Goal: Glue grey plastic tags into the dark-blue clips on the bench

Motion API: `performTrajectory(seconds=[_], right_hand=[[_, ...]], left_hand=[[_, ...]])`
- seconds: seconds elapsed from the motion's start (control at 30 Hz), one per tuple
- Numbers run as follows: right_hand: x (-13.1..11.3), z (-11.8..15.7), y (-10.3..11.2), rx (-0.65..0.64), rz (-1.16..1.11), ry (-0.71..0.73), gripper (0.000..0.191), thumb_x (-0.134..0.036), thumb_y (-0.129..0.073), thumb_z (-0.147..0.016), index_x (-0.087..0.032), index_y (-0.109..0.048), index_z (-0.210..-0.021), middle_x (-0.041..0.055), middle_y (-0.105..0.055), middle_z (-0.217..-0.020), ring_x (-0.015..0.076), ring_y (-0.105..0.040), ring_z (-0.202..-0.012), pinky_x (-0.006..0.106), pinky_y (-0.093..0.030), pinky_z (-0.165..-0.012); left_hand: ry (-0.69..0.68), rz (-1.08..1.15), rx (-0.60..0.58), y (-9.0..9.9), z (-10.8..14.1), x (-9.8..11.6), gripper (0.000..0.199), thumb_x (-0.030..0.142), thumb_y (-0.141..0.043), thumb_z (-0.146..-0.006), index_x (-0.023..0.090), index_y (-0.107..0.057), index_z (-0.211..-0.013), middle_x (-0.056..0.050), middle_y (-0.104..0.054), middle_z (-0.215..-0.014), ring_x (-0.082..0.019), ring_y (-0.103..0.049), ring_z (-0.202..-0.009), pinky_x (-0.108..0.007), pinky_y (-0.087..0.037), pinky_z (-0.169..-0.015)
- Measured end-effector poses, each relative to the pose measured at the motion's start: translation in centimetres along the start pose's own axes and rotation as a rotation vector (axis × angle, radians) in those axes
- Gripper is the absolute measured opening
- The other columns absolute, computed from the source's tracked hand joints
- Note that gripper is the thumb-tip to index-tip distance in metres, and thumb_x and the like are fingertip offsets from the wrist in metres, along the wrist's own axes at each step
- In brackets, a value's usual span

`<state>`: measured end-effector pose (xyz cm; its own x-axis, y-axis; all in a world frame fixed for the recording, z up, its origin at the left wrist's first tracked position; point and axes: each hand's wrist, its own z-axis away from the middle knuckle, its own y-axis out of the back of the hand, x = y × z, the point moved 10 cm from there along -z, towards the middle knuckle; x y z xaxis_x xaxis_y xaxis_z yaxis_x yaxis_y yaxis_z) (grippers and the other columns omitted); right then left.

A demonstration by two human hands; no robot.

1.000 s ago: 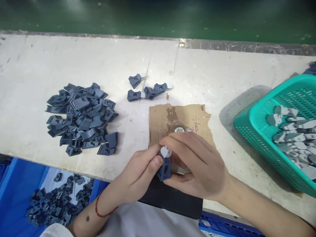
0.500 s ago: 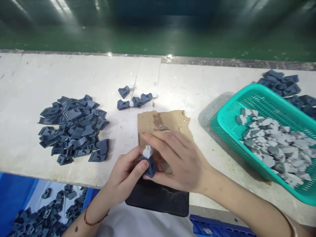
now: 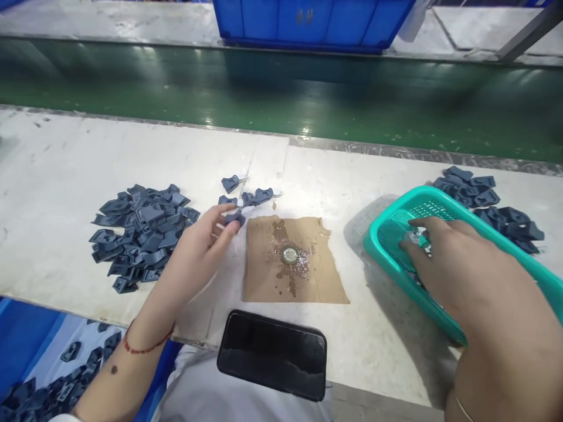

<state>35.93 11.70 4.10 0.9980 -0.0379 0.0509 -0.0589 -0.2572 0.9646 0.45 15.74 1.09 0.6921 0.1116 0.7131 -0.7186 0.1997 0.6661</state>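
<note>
My left hand (image 3: 209, 240) has its thumb and fingers around a dark blue-grey part (image 3: 235, 218), beside a few joined dark-and-white pieces (image 3: 264, 196). Inside the green basket (image 3: 382, 252), my right hand (image 3: 457, 264) has its thumb and index finger at a whitish piece (image 3: 413, 237). Between the hands lies brown cardboard (image 3: 264, 275) with wet stains and a small round metal cap (image 3: 290, 255). A large pile of dark parts (image 3: 152, 231) is left of my left hand.
A black phone (image 3: 272, 354) lies at the table's front edge. More dark parts (image 3: 505, 223) sit behind the basket. At lower left a blue bin (image 3: 26, 334) holds dark parts. Across the green belt (image 3: 176, 88) stands a blue crate (image 3: 303, 23).
The hands have parted: my left moved up-left to the small group of pieces, my right went into the basket. The cardboard and phone are now uncovered, and the view has tilted up.
</note>
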Motion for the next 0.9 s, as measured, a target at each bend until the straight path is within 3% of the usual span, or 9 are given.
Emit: performTrajectory(seconds=[0.13, 0.23, 0.3, 0.43, 0.57, 0.63, 0.7, 0.8, 0.9], right_hand=[[1.1, 0.3, -2.6, -0.031, -0.087, 0.027, 0.008, -0.025, -0.058, -0.088, -0.023, -0.064, -0.084, 0.0088, -0.058, -0.068, 0.0192, -0.04, -0.044, 0.031, -0.02, -0.044], [1.5, 0.3, -3.5, -0.018, -0.164, 0.04, 0.009, -0.018, -0.063, -0.081, -0.024, -0.062, -0.075, 0.0065, -0.055, -0.06, 0.0185, -0.038, -0.041, 0.033, -0.021, -0.043], [1.7, 0.2, -3.6, 0.01, -0.213, 0.048, 0.011, -0.016, -0.066, -0.079, -0.025, -0.063, -0.075, 0.0056, -0.053, -0.059, 0.0177, -0.037, -0.041, 0.033, -0.019, -0.043], [1.3, -0.3, -2.1, 0.104, -0.249, 0.034, 0.01, -0.021, -0.061, -0.088, -0.025, -0.064, -0.08, 0.0049, -0.05, -0.064, 0.0183, -0.033, -0.044, 0.034, -0.019, -0.048], [-0.3, -1.2, 1.2, 0.149, -0.26, -0.062, 0.016, -0.029, -0.056, -0.094, -0.024, -0.07, -0.088, 0.0109, -0.061, -0.078, 0.0286, -0.056, -0.06, 0.04, -0.035, -0.054], [-1.3, -1.5, 2.5, 0.141, -0.445, -0.127, 0.015, -0.034, -0.063, -0.094, -0.025, -0.074, -0.096, 0.0102, -0.068, -0.082, 0.0327, -0.067, -0.072, 0.044, -0.046, -0.06], [-2.8, -1.6, 2.8, 0.084, -0.754, -0.154, 0.013, -0.038, -0.073, -0.09, -0.027, -0.077, -0.097, 0.0069, -0.074, -0.086, 0.0299, -0.072, -0.079, 0.043, -0.055, -0.066], [-6.0, -1.7, 2.1, -0.054, -1.189, -0.121, 0.016, -0.04, -0.084, -0.082, -0.026, -0.076, -0.086, 0.0038, -0.077, -0.085, 0.0229, -0.073, -0.073, 0.036, -0.062, -0.064], [-8.5, -1.4, 0.4, -0.215, -1.441, -0.148, 0.021, -0.039, -0.085, -0.081, -0.022, -0.073, -0.08, 0.0027, -0.075, -0.072, 0.0177, -0.07, -0.061, 0.03, -0.061, -0.057]], left_hand=[[-0.045, 0.08, 0.055, 0.4, -0.9, 1.1, 0.061, 0.04, -0.052, -0.102, 0.022, -0.037, -0.158, -0.013, -0.066, -0.137, -0.024, -0.069, -0.109, -0.035, -0.057, -0.085], [-0.093, 0.016, 0.06, 1.0, -0.3, 1.3, 0.049, 0.039, -0.053, -0.102, 0.023, -0.051, -0.148, -0.012, -0.064, -0.143, -0.027, -0.066, -0.119, -0.036, -0.058, -0.087], [-0.187, -0.127, 0.177, 2.9, 0.5, 1.8, 0.035, 0.037, -0.052, -0.102, 0.023, -0.063, -0.132, -0.012, -0.065, -0.14, -0.03, -0.063, -0.124, -0.041, -0.056, -0.093], [-0.302, -0.487, 0.41, 6.5, 1.8, 1.8, 0.031, 0.034, -0.054, -0.101, 0.022, -0.065, -0.128, -0.014, -0.064, -0.14, -0.036, -0.053, -0.136, -0.055, -0.038, -0.118], [-0.176, -0.681, 0.346, 7.2, 1.2, -0.5, 0.045, 0.041, -0.055, -0.1, 0.014, -0.062, -0.136, -0.021, -0.06, -0.14, -0.047, -0.046, -0.135, -0.062, -0.038, -0.114], [-0.158, -0.715, 0.315, 7.3, 1.1, -1.0, 0.047, 0.04, -0.05, -0.102, 0.009, -0.061, -0.136, -0.023, -0.06, -0.138, -0.045, -0.049, -0.131, -0.06, -0.039, -0.114], [-0.174, -0.726, 0.289, 7.4, 1.3, -1.0, 0.044, 0.038, -0.046, -0.104, 0.009, -0.062, -0.133, -0.021, -0.062, -0.138, -0.042, -0.052, -0.129, -0.057, -0.04, -0.115], [-0.212, -0.718, 0.234, 7.5, 1.6, -1.0, 0.04, 0.037, -0.046, -0.105, 0.011, -0.063, -0.129, -0.019, -0.066, -0.134, -0.039, -0.054, -0.13, -0.056, -0.042, -0.114], [-0.252, -0.712, 0.196, 7.7, 1.9, -0.8, 0.04, 0.037, -0.045, -0.104, 0.011, -0.061, -0.129, -0.02, -0.065, -0.134, -0.039, -0.053, -0.131, -0.056, -0.044, -0.114]])
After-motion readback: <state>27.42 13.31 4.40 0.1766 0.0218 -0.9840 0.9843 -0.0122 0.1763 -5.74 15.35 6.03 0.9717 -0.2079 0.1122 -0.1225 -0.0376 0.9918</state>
